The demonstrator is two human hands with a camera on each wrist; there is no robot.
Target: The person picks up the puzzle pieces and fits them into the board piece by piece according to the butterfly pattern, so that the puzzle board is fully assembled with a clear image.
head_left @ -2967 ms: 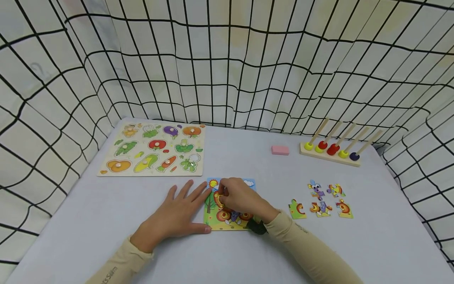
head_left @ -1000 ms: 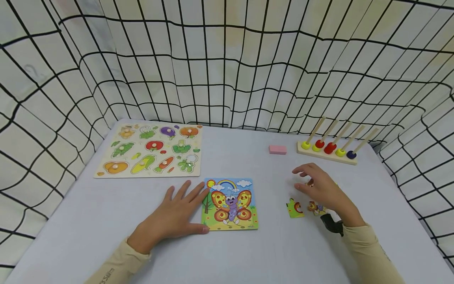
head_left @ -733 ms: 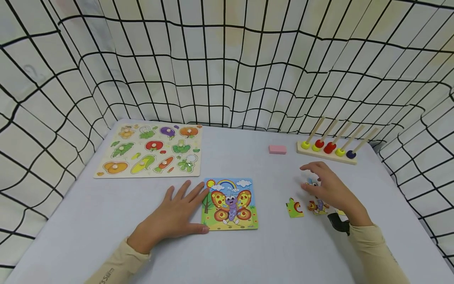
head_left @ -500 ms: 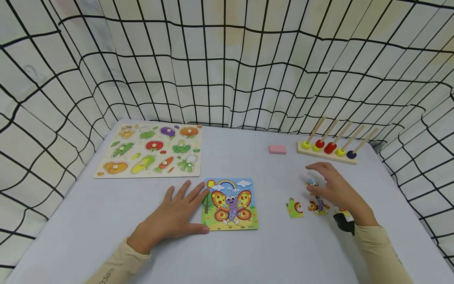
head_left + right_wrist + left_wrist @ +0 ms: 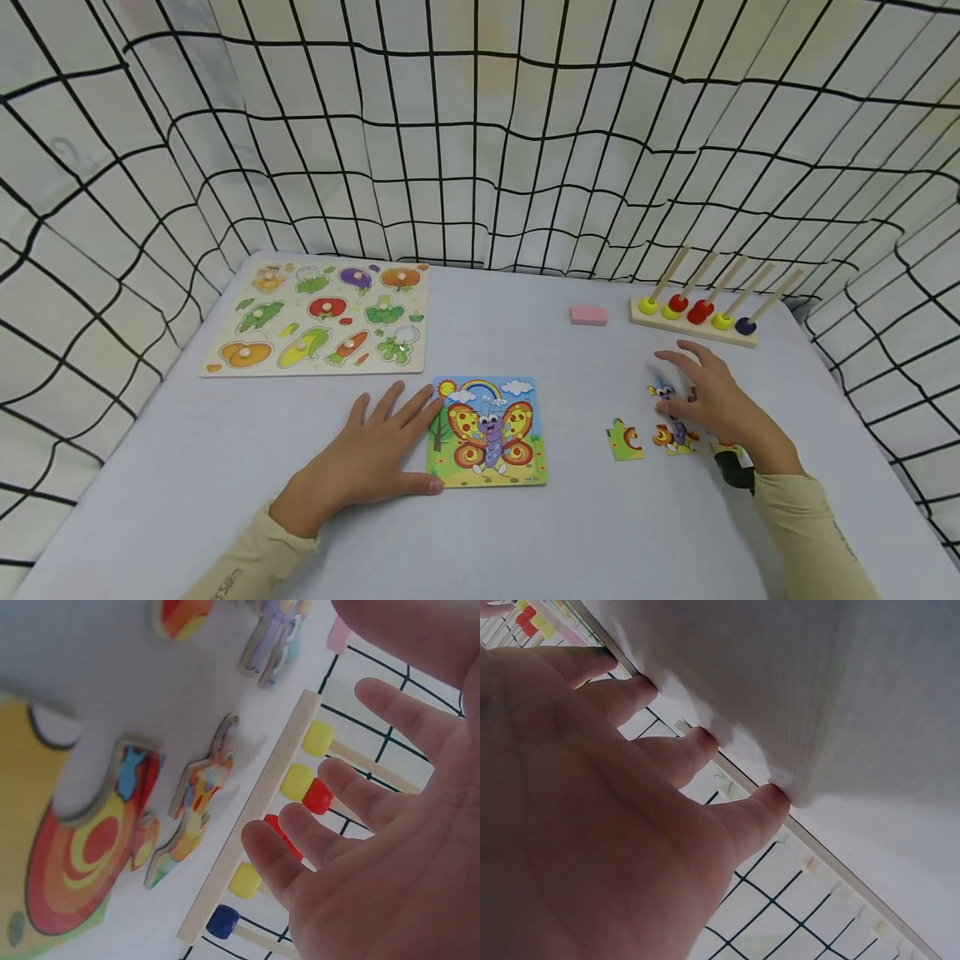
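the nearest trouble lay with the right hand, which hovered over the loose puzzle pieces with thumb and fingers apart in a loose curve and nothing visible between them. those pieces sat close together on the white table, so a pinch at the purple-headed piece might well have caught a neighbour too, or knocked the purple-bodied piece just below it. they looked thin in the right wrist view, and a fingertip pressing down on one could have slid it along instead of getting under its edge. the black wrist device overlapped another piece, the corner piece, in the head view; whether it touched could not be told, but a low sweep of the wrist seemed likely to drag that piece. the green piece lay a little apart to the left, less exposed. over at the butterfly board, flat near the table's middle, the left hand was spread with straight fingers, its index finger and thumb at the board's left edge, gripping nothing. an uneven push there could have turned the board askew, and pieces seated in it, if loose, might have shifted.
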